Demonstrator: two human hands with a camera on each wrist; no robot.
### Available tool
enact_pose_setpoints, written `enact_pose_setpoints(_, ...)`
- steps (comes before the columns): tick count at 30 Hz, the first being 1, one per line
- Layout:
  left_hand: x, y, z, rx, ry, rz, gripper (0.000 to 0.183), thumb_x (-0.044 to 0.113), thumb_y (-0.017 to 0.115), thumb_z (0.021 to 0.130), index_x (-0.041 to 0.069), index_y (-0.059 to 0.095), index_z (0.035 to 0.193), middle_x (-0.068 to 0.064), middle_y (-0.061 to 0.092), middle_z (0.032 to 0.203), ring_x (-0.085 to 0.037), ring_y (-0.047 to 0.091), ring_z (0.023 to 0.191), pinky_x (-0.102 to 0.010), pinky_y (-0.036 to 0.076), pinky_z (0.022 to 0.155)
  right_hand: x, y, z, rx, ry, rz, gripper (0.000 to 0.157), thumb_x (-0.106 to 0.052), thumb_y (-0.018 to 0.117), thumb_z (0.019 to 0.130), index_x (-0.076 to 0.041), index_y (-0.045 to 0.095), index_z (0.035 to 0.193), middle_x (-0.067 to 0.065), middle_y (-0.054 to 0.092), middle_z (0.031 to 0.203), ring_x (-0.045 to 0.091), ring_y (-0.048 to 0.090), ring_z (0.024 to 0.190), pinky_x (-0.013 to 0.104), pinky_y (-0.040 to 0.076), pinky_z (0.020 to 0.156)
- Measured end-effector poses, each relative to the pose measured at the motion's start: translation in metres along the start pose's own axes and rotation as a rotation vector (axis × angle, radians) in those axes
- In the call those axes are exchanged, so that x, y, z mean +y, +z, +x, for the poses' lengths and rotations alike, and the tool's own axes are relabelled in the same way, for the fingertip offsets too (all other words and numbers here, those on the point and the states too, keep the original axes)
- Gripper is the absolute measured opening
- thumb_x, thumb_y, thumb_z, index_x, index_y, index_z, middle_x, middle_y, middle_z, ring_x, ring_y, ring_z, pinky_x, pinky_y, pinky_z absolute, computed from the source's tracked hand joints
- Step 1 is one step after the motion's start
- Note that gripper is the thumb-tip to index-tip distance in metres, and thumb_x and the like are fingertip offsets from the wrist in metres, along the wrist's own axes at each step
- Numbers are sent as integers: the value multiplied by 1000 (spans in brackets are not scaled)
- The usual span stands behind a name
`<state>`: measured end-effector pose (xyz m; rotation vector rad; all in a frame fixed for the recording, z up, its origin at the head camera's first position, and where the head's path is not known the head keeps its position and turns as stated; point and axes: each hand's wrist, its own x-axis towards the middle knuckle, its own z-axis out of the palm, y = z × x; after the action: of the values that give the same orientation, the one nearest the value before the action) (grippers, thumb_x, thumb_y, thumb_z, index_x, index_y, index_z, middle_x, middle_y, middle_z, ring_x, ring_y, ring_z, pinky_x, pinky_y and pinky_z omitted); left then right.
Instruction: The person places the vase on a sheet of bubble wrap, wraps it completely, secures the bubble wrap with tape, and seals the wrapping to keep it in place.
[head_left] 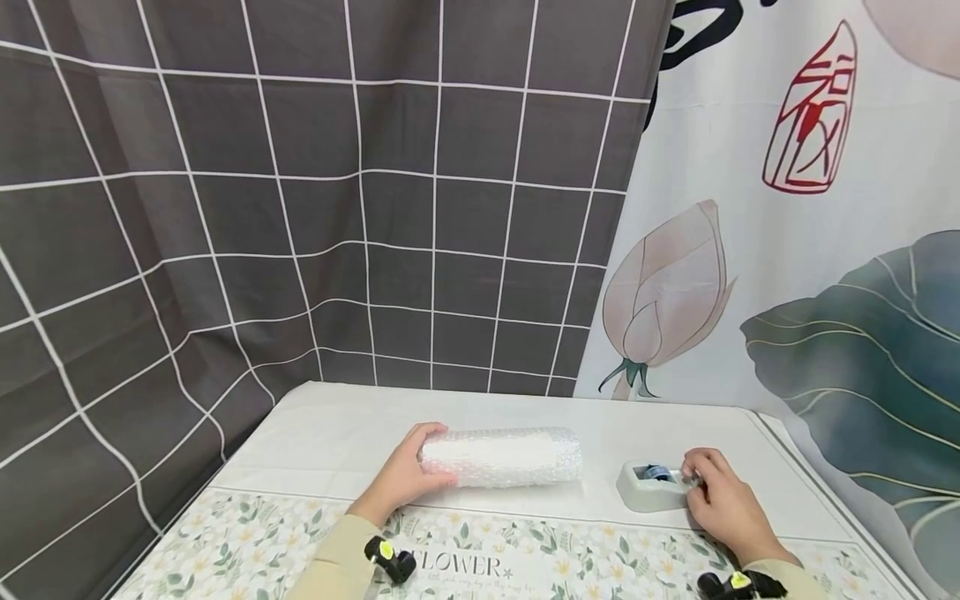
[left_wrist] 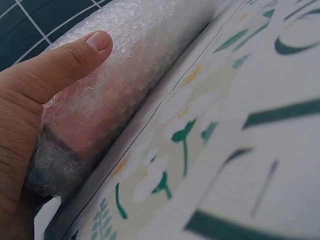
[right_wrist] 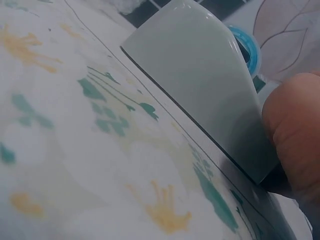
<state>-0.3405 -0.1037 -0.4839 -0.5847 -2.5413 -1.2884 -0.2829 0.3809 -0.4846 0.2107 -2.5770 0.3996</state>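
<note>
A white cylinder rolled in clear bubble wrap (head_left: 501, 457) lies sideways on the table. My left hand (head_left: 408, 473) grips its left end, thumb on the near side and fingers over the far side. In the left wrist view the thumb lies along the bubble wrap (left_wrist: 150, 55). To the right stands a pale grey tape dispenser (head_left: 651, 493) with a blue-cored roll of tape (head_left: 657, 472). My right hand (head_left: 723, 500) is at the dispenser's right end, thumb and curled fingers pinching the tape end there; the pinch itself is mostly hidden. The right wrist view shows the dispenser's side (right_wrist: 200, 85) beside the hand.
A floral cloth (head_left: 592, 554) lettered FLOWER covers the near part of the table, and a plain white strip (head_left: 352, 417) the far part. Behind hang a dark grid curtain (head_left: 390, 208) and a lotus-print curtain (head_left: 750, 250).
</note>
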Motion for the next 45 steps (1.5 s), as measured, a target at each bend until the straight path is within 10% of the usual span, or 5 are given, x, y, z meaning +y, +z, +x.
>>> enact_pose_setpoints(17,-1,1,0,1,-22,-28,81,51,81,54,29,46,124,5,46,128,-21,50,109,-45,38,93,-1,-9,4,80,-8,90,10,-9,53,83,-17,54,89,5,51,107,25,51,80,46,43,62)
enact_pose_setpoints(31,-3,0,-1,9,-11,-30,77,43,84,56,31,47,122,9,46,126,-19,48,112,-45,36,96,-3,-16,3,-111,17,170,31,-13,65,74,-12,42,95,5,41,111,22,46,84,39,43,66)
enact_pose_setpoints(40,-1,0,0,-8,-12,-10,76,47,82,57,30,46,123,9,45,126,-20,48,113,-44,37,95,5,-20,0,-231,191,446,61,-13,69,78,2,28,121,26,26,120,50,52,96,46,48,71)
enact_pose_setpoints(45,0,0,0,-7,-12,-3,77,48,82,57,31,46,123,9,46,126,-20,48,113,-45,37,95,11,-18,0,-241,261,565,74,-14,73,78,3,19,127,29,23,126,40,53,95,33,49,68)
